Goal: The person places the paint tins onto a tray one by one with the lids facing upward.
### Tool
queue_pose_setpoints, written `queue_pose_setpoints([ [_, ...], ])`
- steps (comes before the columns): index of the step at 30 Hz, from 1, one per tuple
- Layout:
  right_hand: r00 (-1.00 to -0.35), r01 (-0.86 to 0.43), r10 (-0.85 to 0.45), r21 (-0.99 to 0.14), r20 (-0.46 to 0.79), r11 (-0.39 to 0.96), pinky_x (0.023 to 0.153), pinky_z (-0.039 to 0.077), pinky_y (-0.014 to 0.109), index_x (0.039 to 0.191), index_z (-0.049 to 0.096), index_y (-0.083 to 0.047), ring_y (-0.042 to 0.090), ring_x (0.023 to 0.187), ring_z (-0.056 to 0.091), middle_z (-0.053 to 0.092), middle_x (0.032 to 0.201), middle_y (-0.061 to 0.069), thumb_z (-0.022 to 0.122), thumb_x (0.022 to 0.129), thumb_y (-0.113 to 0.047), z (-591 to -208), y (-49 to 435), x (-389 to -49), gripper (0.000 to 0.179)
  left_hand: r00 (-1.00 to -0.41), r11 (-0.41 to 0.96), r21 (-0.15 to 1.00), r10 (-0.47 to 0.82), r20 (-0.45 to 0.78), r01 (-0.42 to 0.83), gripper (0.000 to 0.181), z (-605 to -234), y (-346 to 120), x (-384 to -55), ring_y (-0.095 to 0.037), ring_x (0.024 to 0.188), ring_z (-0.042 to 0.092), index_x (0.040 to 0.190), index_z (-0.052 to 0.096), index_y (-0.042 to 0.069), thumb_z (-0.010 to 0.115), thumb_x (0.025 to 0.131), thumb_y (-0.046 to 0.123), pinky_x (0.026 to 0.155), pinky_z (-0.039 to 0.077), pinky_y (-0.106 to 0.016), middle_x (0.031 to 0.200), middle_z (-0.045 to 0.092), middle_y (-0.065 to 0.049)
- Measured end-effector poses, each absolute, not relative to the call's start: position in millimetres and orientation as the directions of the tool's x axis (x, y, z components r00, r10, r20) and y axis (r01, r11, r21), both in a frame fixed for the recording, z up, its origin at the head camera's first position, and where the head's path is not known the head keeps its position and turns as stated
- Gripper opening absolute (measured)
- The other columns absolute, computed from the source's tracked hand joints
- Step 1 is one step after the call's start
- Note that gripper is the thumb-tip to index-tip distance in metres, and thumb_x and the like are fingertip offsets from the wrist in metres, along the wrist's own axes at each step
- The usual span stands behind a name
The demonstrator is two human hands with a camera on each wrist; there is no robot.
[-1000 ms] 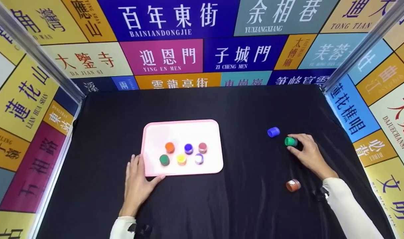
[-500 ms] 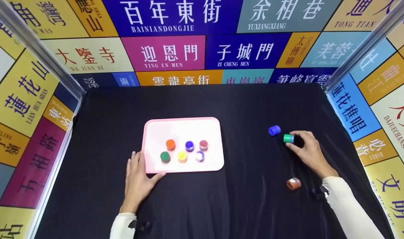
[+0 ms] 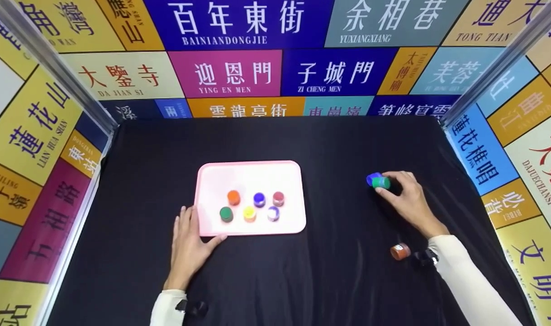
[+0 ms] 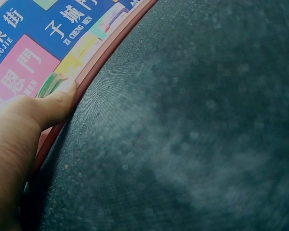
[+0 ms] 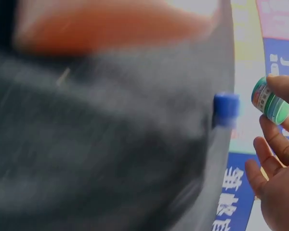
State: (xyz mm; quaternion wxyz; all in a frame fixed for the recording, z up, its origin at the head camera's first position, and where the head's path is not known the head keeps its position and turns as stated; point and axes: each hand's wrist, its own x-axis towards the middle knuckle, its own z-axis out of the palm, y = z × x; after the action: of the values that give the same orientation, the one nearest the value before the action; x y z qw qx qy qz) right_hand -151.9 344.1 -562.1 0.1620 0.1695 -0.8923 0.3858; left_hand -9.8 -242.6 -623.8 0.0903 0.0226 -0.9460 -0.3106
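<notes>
In the head view my right hand [image 3: 409, 199] pinches a small green paint jar [image 3: 381, 183], which overlaps a blue jar [image 3: 371, 177] there. The right wrist view shows the labelled green jar [image 5: 267, 100] tilted between thumb and finger, apart from the blue jar [image 5: 226, 109] in that view. My left hand [image 3: 187, 249] rests at the near left corner of a pink tray [image 3: 248, 174], fingers straight along its side and thumb on the front rim. In the left wrist view the thumb [image 4: 58, 103] lies over the tray's rim [image 4: 98, 62].
Several small jars stand on the tray, among them an orange jar [image 3: 233, 197], a yellow jar [image 3: 249, 213] and a dark green jar [image 3: 226, 214]. A brown-orange jar [image 3: 400, 251] lies near my right wrist. Black cloth [image 3: 330, 271] covers the table, with printed panels around it.
My right hand has moved left and slightly away from me with the green paint jar, bringing it over the blue jar in the head view. The left hand has stayed at the tray's corner.
</notes>
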Motion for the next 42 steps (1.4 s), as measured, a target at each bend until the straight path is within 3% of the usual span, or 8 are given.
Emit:
queue_pose_setpoints([
  [8,-0.883,-0.453,-0.212,-0.640,0.419,0.620,0.098,0.042,0.024,0.120,0.074,0.007,0.036,0.111,0.062,0.073,0.118,0.021,0.095,0.082,0.001,-554,311,-159,0.044,-0.980,0.805,0.593,-0.097,0.176,0.027,0.123,-625,-243,-10,-0.047,0.167,0.017,0.169,0.032,-0.005,0.094,0.082,0.056,0.138,0.009,-0.060,0.174,0.033,-0.028],
  [15,-0.877,-0.476,-0.268,-0.655,0.398,0.587,0.100,0.043,0.026,0.119,0.075,0.005,0.034,0.113,0.060,0.074,0.115,0.017,0.095,0.084,-0.002,-553,287,-166,0.041,-0.974,0.815,0.577,-0.082,0.211,0.056,0.123,-625,-243,-12,-0.048,0.166,0.022,0.167,0.034,-0.009,0.094,0.082,0.056,0.138,0.010,-0.059,0.171,0.035,-0.032],
  [30,-0.846,-0.525,-0.418,-0.652,0.330,0.548,0.104,0.045,0.040,0.124,0.076,0.004,0.034,0.116,0.058,0.073,0.116,0.013,0.092,0.090,-0.009,-558,229,-185,0.040,-0.982,0.809,0.588,-0.103,0.161,0.011,0.122,-625,-242,-9,-0.045,0.168,0.016,0.170,0.032,-0.004,0.095,0.083,0.055,0.139,0.007,-0.057,0.173,0.032,-0.030],
  [42,-0.808,-0.571,-0.501,-0.623,0.311,0.534,0.108,0.049,0.047,0.126,0.075,0.002,0.034,0.121,0.057,0.073,0.119,0.012,0.092,0.091,-0.012,-556,197,-194,0.041,-0.973,0.815,0.577,-0.091,0.214,0.051,0.121,-628,-243,-10,-0.049,0.166,0.021,0.167,0.035,-0.008,0.093,0.082,0.056,0.138,0.011,-0.059,0.170,0.036,-0.032],
])
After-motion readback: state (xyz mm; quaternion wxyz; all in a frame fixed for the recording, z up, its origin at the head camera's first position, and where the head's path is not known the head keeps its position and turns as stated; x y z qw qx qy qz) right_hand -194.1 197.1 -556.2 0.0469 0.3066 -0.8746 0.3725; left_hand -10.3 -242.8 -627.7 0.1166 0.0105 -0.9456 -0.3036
